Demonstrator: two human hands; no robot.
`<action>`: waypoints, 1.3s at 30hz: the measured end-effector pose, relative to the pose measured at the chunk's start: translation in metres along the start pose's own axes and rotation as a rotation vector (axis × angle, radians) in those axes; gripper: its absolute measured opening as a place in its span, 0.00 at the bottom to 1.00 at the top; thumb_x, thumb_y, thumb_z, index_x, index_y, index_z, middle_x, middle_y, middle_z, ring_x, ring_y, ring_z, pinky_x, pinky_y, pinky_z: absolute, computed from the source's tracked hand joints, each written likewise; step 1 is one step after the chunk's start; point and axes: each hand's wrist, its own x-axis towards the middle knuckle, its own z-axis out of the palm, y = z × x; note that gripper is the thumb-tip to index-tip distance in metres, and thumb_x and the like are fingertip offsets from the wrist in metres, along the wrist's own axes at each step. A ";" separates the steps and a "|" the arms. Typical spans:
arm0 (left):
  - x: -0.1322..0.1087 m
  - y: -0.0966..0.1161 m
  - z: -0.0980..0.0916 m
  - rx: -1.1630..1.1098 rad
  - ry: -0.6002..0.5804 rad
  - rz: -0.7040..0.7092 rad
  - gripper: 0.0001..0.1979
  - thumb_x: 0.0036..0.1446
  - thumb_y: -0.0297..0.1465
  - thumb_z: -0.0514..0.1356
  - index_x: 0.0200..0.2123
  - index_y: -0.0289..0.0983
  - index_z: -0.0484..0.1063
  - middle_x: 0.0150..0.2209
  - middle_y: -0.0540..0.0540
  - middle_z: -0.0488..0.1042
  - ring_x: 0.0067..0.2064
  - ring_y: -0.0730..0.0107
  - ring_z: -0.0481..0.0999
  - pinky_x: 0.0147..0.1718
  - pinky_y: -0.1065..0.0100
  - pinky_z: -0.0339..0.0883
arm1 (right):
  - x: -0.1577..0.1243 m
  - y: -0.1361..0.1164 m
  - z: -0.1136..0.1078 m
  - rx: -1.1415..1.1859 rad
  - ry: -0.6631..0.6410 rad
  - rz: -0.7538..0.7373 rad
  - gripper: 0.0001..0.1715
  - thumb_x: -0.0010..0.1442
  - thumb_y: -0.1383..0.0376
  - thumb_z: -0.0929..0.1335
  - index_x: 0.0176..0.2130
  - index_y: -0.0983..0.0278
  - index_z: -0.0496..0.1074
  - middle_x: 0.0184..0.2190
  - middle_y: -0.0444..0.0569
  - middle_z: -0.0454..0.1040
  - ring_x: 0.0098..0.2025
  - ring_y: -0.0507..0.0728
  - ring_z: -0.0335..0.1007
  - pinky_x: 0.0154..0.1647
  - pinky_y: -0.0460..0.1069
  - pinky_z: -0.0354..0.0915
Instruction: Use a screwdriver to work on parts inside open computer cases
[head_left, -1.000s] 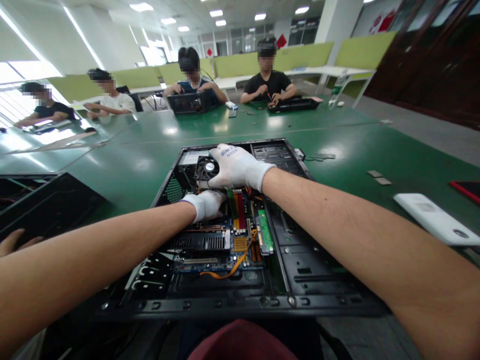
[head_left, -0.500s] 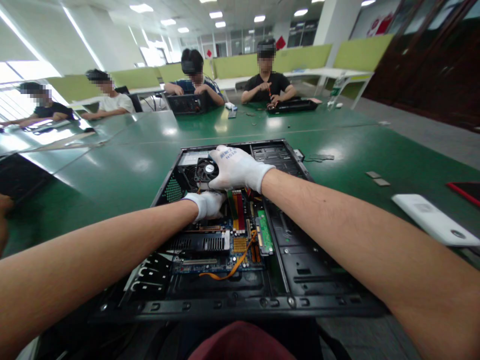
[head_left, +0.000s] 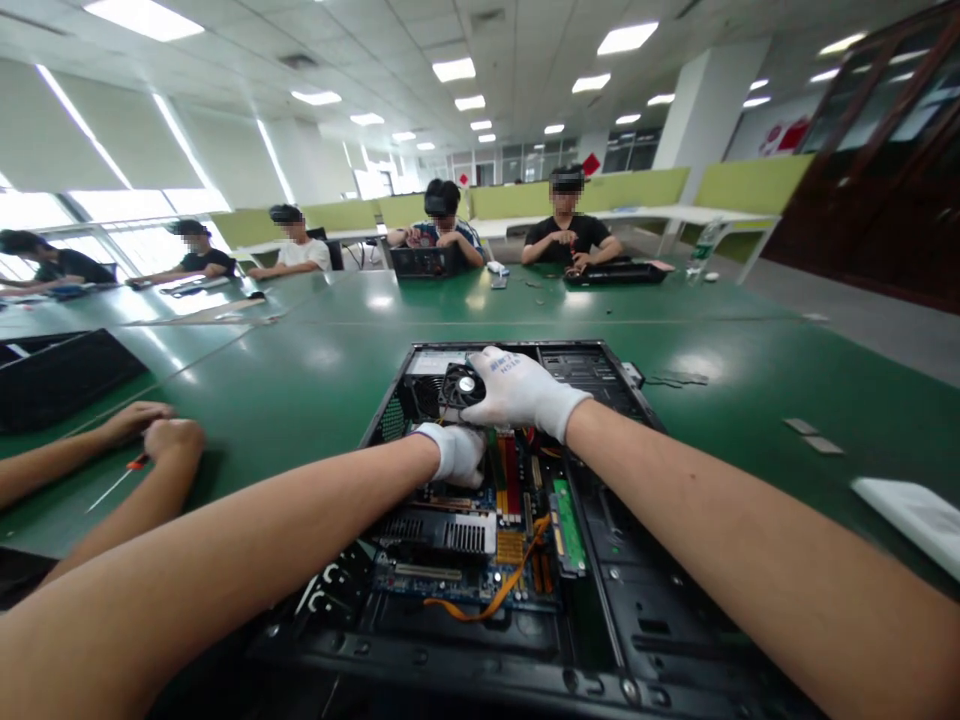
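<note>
A black computer case (head_left: 652,640) lies open on its side, with a blue motherboard (head_left: 420,590) inside. My right hand (head_left: 525,388), in a white glove, is closed round the right side of a black cooling fan (head_left: 463,388) near the far left corner of the case. Just below the fan, my gloved left hand (head_left: 459,455) reaches in with curled fingers. What its fingertips hold is hidden. Memory slots (head_left: 510,480) and a loose orange cable (head_left: 517,575) are close to my left hand.
The case rests on a green table (head_left: 750,380). At the left, a co-worker's hands (head_left: 169,430) are near a screwdriver (head_left: 112,485) and a black panel (head_left: 67,375). Metal pieces (head_left: 814,435) and a white device (head_left: 915,515) lie at the right. Several people sit beyond.
My head view has swung up and left, so everything sits lower and further right. The co-worker's hands and screwdriver now show. My hands remain at the fan.
</note>
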 end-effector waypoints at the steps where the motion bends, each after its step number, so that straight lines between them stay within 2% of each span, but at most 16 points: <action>1: -0.005 0.001 -0.003 -0.009 -0.004 0.017 0.28 0.51 0.36 0.66 0.56 0.32 0.73 0.57 0.33 0.78 0.59 0.43 0.76 0.60 0.54 0.69 | 0.000 0.000 0.000 -0.004 -0.002 -0.001 0.46 0.51 0.37 0.71 0.56 0.65 0.73 0.52 0.61 0.75 0.53 0.70 0.76 0.56 0.58 0.70; 4: -0.025 0.002 -0.013 -0.044 -0.010 0.074 0.22 0.52 0.38 0.66 0.49 0.36 0.77 0.51 0.38 0.81 0.52 0.49 0.81 0.54 0.60 0.74 | 0.000 0.000 0.000 -0.033 -0.012 -0.018 0.44 0.51 0.41 0.72 0.57 0.66 0.72 0.53 0.63 0.75 0.53 0.71 0.75 0.56 0.58 0.70; 6: -0.042 0.002 -0.020 -0.093 0.022 0.111 0.22 0.52 0.40 0.66 0.48 0.37 0.76 0.50 0.40 0.82 0.50 0.51 0.82 0.52 0.62 0.75 | 0.000 0.000 0.001 -0.058 -0.020 -0.036 0.42 0.51 0.45 0.73 0.57 0.67 0.72 0.53 0.63 0.75 0.53 0.71 0.75 0.55 0.57 0.70; 9: -0.069 -0.001 -0.028 -0.201 0.101 0.125 0.23 0.52 0.41 0.65 0.49 0.37 0.74 0.49 0.39 0.81 0.49 0.51 0.81 0.49 0.60 0.75 | 0.000 -0.001 -0.001 -0.092 -0.032 -0.079 0.41 0.50 0.51 0.73 0.57 0.69 0.71 0.54 0.63 0.74 0.54 0.70 0.74 0.55 0.57 0.70; 13: -0.102 -0.008 -0.030 -0.307 0.198 0.134 0.19 0.56 0.39 0.60 0.49 0.35 0.70 0.47 0.37 0.79 0.46 0.53 0.80 0.48 0.59 0.74 | -0.005 -0.012 -0.007 -0.115 -0.064 -0.120 0.39 0.51 0.51 0.72 0.56 0.70 0.71 0.54 0.63 0.75 0.54 0.69 0.75 0.53 0.56 0.71; 17: -0.124 -0.014 -0.021 -0.355 0.332 0.104 0.15 0.61 0.35 0.54 0.48 0.34 0.69 0.47 0.37 0.76 0.46 0.57 0.78 0.51 0.60 0.72 | -0.008 -0.024 0.000 -0.117 -0.217 -0.124 0.36 0.51 0.47 0.72 0.51 0.68 0.74 0.51 0.62 0.77 0.50 0.69 0.78 0.49 0.56 0.72; 22: -0.143 -0.006 -0.014 -0.374 0.387 0.040 0.12 0.63 0.32 0.52 0.46 0.35 0.70 0.47 0.39 0.74 0.45 0.60 0.77 0.50 0.62 0.71 | -0.004 -0.024 0.031 -0.150 -0.411 -0.110 0.42 0.47 0.48 0.76 0.54 0.70 0.75 0.52 0.64 0.77 0.51 0.71 0.78 0.49 0.57 0.73; 25: -0.155 0.005 -0.013 -0.385 0.421 0.040 0.14 0.66 0.36 0.51 0.47 0.35 0.71 0.47 0.39 0.75 0.47 0.59 0.77 0.52 0.60 0.71 | -0.003 -0.023 0.041 -0.151 -0.512 -0.076 0.43 0.45 0.50 0.78 0.55 0.69 0.75 0.52 0.64 0.78 0.53 0.71 0.77 0.51 0.57 0.72; 28: -0.167 0.018 -0.012 -0.402 0.477 0.042 0.18 0.69 0.42 0.50 0.47 0.36 0.72 0.47 0.39 0.77 0.49 0.57 0.78 0.53 0.59 0.70 | -0.005 -0.023 0.042 -0.165 -0.562 -0.036 0.45 0.46 0.50 0.78 0.57 0.70 0.74 0.53 0.64 0.78 0.54 0.71 0.77 0.52 0.57 0.72; 32: -0.187 0.035 -0.011 -0.388 0.485 0.011 0.17 0.68 0.44 0.52 0.39 0.39 0.75 0.40 0.43 0.79 0.42 0.59 0.80 0.44 0.62 0.73 | -0.010 -0.026 0.027 -0.211 -0.475 -0.087 0.45 0.50 0.49 0.76 0.59 0.72 0.73 0.56 0.67 0.75 0.56 0.73 0.75 0.53 0.59 0.71; 36: -0.211 0.047 -0.007 -0.474 0.475 0.040 0.10 0.62 0.42 0.61 0.39 0.43 0.77 0.40 0.49 0.80 0.40 0.65 0.80 0.39 0.68 0.72 | -0.029 -0.029 -0.013 -0.187 -0.347 -0.125 0.36 0.58 0.48 0.71 0.55 0.70 0.76 0.53 0.65 0.77 0.54 0.72 0.76 0.53 0.60 0.71; 39: -0.222 0.048 0.001 -0.484 0.496 0.104 0.12 0.57 0.43 0.67 0.42 0.45 0.78 0.41 0.52 0.80 0.38 0.68 0.80 0.37 0.71 0.70 | -0.062 -0.022 -0.043 -0.146 -0.157 -0.136 0.37 0.64 0.46 0.66 0.61 0.69 0.72 0.59 0.65 0.74 0.59 0.71 0.73 0.61 0.61 0.67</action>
